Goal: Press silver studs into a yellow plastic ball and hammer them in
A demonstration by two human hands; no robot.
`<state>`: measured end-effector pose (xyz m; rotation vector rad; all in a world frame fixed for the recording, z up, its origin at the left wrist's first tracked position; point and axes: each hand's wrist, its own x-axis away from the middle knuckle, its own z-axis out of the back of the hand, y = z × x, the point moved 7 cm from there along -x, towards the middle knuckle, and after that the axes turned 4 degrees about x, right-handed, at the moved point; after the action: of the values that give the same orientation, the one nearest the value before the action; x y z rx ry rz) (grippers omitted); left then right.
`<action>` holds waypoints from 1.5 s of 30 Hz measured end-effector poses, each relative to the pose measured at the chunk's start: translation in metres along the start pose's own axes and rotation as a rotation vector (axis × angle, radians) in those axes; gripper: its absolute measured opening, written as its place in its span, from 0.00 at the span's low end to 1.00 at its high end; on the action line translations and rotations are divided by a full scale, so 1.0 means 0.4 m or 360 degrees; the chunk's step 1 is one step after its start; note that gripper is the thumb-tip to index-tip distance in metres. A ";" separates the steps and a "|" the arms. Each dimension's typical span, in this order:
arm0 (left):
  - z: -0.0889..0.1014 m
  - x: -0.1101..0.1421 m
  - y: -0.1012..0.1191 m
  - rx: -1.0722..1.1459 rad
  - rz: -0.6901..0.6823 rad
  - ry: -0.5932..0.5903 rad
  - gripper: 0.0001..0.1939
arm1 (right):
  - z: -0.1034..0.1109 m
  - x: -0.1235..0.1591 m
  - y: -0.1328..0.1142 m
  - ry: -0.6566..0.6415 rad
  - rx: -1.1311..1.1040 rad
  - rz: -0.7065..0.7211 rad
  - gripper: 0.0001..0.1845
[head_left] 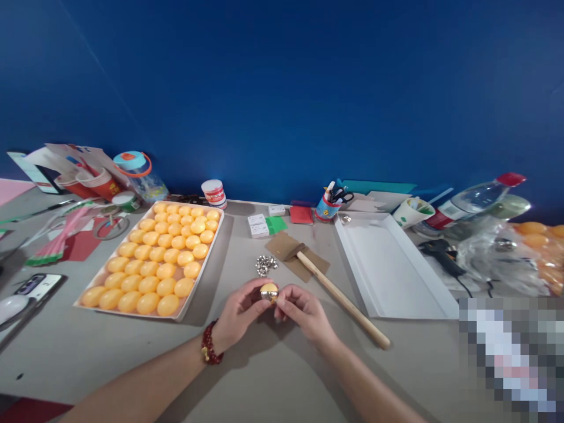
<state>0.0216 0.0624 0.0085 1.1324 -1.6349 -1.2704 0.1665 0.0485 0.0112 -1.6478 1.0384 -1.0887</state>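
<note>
Both hands meet above the grey, smooth, matte tabletop (176,376), working on one small round ball (269,289) that is yellow on top with a shiny, silvery metallic band around its middle. The left hand (241,311) pinches the ball between thumb and curled fingers; a bracelet (211,343) of dark red beads with a gold-coloured piece circles that wrist. The right hand (302,311) has its thumb and fingertips pressed together at the ball's right side.

Just beyond them lies a loose cluster of small, glossy silver pieces (267,265). Farther back, flat brown sheets (315,258) with a papery look lie overlapped, and a hammer (348,302) rests with its head on them, its long, round handle of pale wood slanting toward the right forearm. Small white boxes (258,227) with square edges stand behind, next to a flat green piece (276,224) and a red one.

To the left, a shallow, pale tray (184,305) holds rows of smooth, orange-yellow balls (166,271), with a gap near its right side. To the right, a white rectangular tray (388,264) with low, straight walls has one shiny round piece (345,219) at its far left corner.
</note>
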 end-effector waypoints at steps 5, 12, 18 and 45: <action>0.002 0.000 0.000 -0.0030 0.0008 0.0005 0.19 | 0.000 0.001 0.002 0.0008 0.0007 0.0013 0.21; 0.005 0.000 -0.012 -0.0065 0.0051 -0.0010 0.21 | -0.003 0.001 0.005 0.0008 -0.0005 0.0008 0.21; 0.009 -0.001 -0.016 -0.0112 0.0075 0.0019 0.23 | -0.002 0.000 0.005 0.0028 0.0008 0.0002 0.21; 0.013 -0.003 -0.015 -0.0142 0.0069 0.0084 0.23 | 0.000 0.004 0.005 0.0120 0.0219 0.0081 0.24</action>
<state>0.0184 0.0643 0.0015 1.0617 -1.5409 -1.2627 0.1665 0.0464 0.0098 -1.4738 1.0246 -1.1699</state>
